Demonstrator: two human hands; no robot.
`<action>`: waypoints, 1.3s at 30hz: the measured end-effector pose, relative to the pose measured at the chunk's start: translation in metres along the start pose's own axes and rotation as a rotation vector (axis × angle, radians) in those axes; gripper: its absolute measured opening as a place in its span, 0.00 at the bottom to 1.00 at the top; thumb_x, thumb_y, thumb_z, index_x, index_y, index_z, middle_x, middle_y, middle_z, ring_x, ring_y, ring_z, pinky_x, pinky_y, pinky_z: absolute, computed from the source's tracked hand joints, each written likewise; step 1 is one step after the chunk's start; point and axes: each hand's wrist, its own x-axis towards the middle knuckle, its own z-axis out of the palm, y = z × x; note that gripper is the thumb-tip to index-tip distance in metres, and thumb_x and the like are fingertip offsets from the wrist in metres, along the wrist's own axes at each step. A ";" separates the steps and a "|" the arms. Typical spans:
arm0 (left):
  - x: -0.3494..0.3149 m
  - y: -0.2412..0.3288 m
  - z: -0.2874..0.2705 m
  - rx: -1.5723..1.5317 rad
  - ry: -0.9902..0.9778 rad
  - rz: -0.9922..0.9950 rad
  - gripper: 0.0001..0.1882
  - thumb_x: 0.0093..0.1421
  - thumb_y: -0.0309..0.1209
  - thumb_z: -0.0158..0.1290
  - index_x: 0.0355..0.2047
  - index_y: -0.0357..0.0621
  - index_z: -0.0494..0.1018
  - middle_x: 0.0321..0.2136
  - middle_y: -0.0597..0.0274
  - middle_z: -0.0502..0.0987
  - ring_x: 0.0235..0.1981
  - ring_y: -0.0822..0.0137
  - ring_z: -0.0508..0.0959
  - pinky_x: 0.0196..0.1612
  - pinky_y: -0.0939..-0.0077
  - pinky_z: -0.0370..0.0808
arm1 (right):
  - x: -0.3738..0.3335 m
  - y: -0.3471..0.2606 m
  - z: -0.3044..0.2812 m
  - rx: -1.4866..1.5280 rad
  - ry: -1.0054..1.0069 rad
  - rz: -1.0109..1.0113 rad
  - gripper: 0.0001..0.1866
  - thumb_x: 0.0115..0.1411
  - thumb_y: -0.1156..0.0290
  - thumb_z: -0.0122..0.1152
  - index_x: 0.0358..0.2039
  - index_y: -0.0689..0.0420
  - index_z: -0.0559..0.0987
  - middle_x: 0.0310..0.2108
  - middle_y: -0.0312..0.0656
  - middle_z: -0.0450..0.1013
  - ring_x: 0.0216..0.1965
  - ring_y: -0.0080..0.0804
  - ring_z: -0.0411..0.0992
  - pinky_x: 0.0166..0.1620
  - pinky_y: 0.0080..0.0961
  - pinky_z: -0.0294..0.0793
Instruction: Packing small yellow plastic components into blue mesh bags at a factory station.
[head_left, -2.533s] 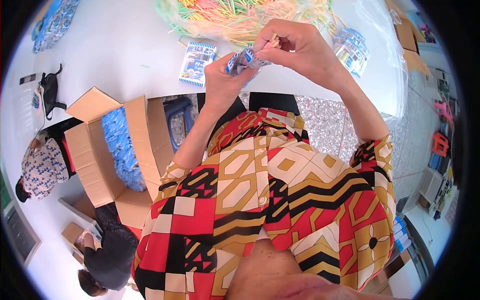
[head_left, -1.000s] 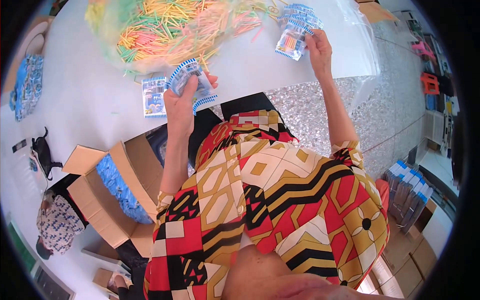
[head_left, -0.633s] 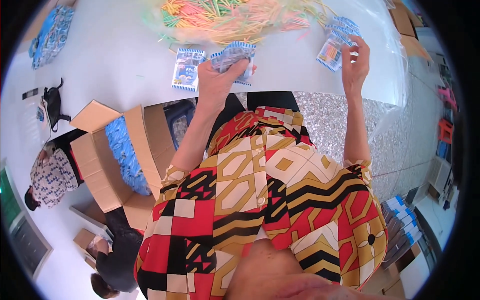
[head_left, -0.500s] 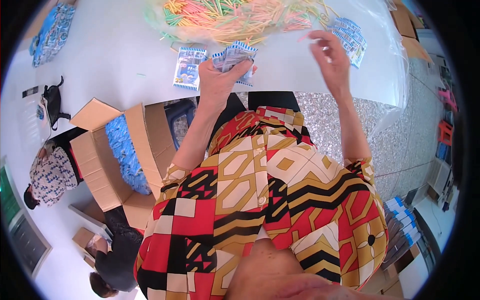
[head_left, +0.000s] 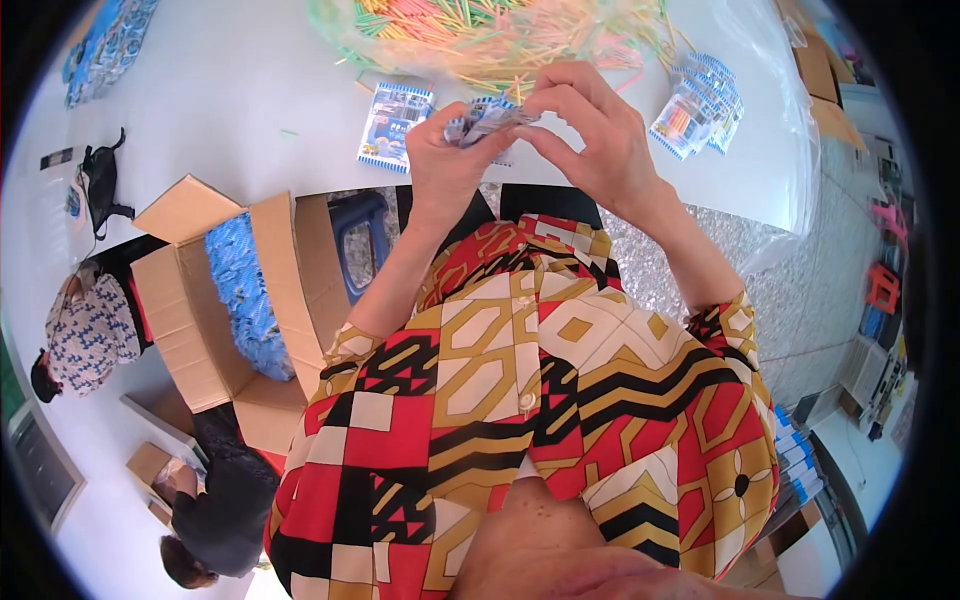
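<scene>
Head view: got some crumpled clear-and-blue packaging (head_left: 480, 122) squeezed between thumb and fingers of the left hand (head_left: 438, 170), held up near the front edge of a white counter (head_left: 250, 110). Hard to tell how many packets in that wad. Got the right hand (head_left: 607, 140) right up at the packaging's right end, thumb and fingertips curled toward each other at its edge. Can't tell if actually pinching it or just touching.

Also got one flat blue-and-white packet (head_left: 393, 128) lying just left of the left hand, plus a few overlapping packets (head_left: 700, 108) off to the right. Past the hands, can see a big heap of thin pastel sticks (head_left: 430, 22), pink, green and yellow, bunched up with see-through plastic (head_left: 460, 65).

Lower left, can see an open cardboard box (head_left: 170, 330) with blue packets (head_left: 245, 290) inside, beside a blue stool (head_left: 372, 208). Farther left, can spot a person in a patterned top (head_left: 95, 325) and a person in black (head_left: 228, 505).
</scene>
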 end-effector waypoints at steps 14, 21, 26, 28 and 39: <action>-0.008 0.006 -0.009 0.419 -0.220 -0.009 0.09 0.52 0.29 0.59 0.30 0.37 0.76 0.17 0.65 0.75 0.19 0.79 0.69 0.24 0.80 0.67 | 0.002 0.003 -0.009 -0.173 -0.121 -0.090 0.08 0.45 0.79 0.65 0.28 0.60 0.76 0.33 0.38 0.69 0.28 0.31 0.71 0.27 0.24 0.70; -0.008 0.003 -0.009 0.344 -0.117 -0.035 0.07 0.49 0.25 0.60 0.28 0.37 0.76 0.17 0.66 0.74 0.19 0.80 0.67 0.23 0.81 0.66 | 0.005 -0.010 -0.010 -0.246 -0.120 -0.261 0.10 0.43 0.79 0.63 0.29 0.58 0.76 0.34 0.37 0.69 0.26 0.30 0.70 0.25 0.24 0.69; -0.008 0.003 -0.011 0.318 -0.101 -0.010 0.07 0.48 0.24 0.61 0.28 0.37 0.76 0.18 0.66 0.75 0.21 0.82 0.67 0.24 0.82 0.66 | 0.007 -0.010 -0.008 -0.203 -0.161 -0.351 0.11 0.41 0.79 0.63 0.29 0.60 0.76 0.33 0.38 0.70 0.24 0.31 0.71 0.24 0.24 0.70; -0.009 0.001 -0.009 0.269 -0.105 -0.029 0.07 0.48 0.24 0.61 0.29 0.37 0.76 0.19 0.66 0.75 0.21 0.82 0.68 0.25 0.83 0.66 | 0.008 -0.012 -0.010 -0.215 -0.134 -0.343 0.11 0.41 0.80 0.63 0.29 0.60 0.77 0.33 0.38 0.71 0.24 0.31 0.71 0.24 0.23 0.71; -0.006 0.001 -0.001 0.060 -0.106 -0.079 0.06 0.51 0.23 0.59 0.30 0.36 0.77 0.21 0.69 0.76 0.23 0.83 0.70 0.26 0.85 0.68 | 0.018 -0.010 -0.019 -0.250 -0.138 -0.310 0.11 0.42 0.81 0.61 0.30 0.61 0.76 0.32 0.41 0.73 0.25 0.34 0.74 0.26 0.24 0.73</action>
